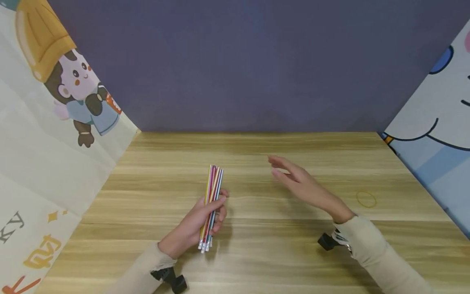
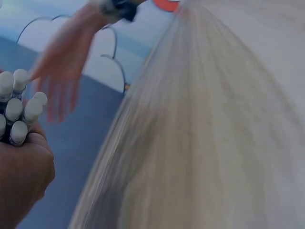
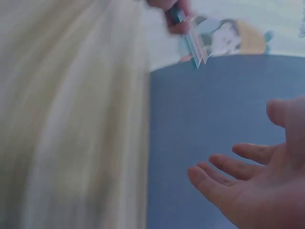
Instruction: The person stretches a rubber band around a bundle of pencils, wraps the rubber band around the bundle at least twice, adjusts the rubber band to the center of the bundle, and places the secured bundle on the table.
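My left hand [image 1: 205, 216] grips a bundle of several striped pencils [image 1: 213, 183] above the wooden table, thumb across the front and fingers curled behind. Their eraser ends point toward me, and in the left wrist view the white erasers [image 2: 14, 109] show close up beside the fist. Apart from the bundle, to its right, my right hand [image 1: 306, 185] hovers with fingers extended and nothing in it; the right wrist view shows its palm and loosely spread fingers [image 3: 233, 167]. A thin yellow rubber band [image 1: 366, 199] lies on the table right of that hand.
The wood-grain table [image 1: 257, 261] ends at a dark blue-grey panel [image 1: 257, 65] at the back. Cartoon-printed sheets flank it, one on the left [image 1: 47, 163] and one on the right [image 1: 433, 118]. Each wrist carries a small black camera.
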The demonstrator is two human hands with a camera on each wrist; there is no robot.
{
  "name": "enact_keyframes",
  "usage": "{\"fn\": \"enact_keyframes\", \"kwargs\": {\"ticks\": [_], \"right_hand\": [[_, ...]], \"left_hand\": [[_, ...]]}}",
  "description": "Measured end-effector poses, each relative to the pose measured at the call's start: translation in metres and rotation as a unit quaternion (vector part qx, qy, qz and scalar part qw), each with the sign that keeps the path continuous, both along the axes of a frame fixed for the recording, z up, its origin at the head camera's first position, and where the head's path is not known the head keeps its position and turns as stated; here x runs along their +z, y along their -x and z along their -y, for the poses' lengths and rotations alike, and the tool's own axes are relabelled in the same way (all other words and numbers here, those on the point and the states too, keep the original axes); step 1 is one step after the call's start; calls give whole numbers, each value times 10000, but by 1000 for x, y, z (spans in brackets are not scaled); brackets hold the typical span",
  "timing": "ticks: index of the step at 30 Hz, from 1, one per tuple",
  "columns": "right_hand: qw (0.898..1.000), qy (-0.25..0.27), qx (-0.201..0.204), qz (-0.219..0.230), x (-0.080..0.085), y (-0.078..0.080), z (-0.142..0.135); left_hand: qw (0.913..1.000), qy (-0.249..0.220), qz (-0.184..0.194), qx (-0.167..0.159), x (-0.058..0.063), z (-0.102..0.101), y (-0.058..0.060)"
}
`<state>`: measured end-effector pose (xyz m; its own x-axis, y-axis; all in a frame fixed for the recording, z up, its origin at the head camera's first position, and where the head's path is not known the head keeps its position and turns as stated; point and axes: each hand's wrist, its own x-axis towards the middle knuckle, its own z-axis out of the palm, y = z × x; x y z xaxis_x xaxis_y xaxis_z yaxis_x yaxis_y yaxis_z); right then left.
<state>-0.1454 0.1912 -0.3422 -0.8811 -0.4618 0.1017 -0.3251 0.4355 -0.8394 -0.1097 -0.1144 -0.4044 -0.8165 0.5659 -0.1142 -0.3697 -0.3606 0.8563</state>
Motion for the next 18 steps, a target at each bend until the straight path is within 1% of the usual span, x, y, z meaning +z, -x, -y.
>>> {"fn": "enact_keyframes", "kwargs": {"ticks": [2,4,6,10,12,14,17,18], "right_hand": [[9993,-308,-205,-63,-7,-8,-21],[9969,-638,-442,-149,-14,-17,-43],[9924,-964,-737,-198,-19,-26,-65],[9817,-1476,-1203,-62,-26,-38,-111],[9750,-1756,-1358,-4,-30,-40,-133],[9676,-2063,-1459,14,-34,-40,-152],[9541,-2580,-1520,-69,-39,-40,-175],[9513,-2694,-1498,-68,-40,-40,-181]], "left_hand": [[9998,34,16,191,0,7,-1],[9995,95,-8,315,0,12,-1],[9991,156,-22,400,1,14,-1],[9984,242,-44,508,4,13,-2],[9986,216,-29,491,4,12,-2],[9991,88,-3,424,4,12,-3],[9996,-204,-3,203,2,11,-6],[9995,-304,-13,122,1,11,-7]]}}
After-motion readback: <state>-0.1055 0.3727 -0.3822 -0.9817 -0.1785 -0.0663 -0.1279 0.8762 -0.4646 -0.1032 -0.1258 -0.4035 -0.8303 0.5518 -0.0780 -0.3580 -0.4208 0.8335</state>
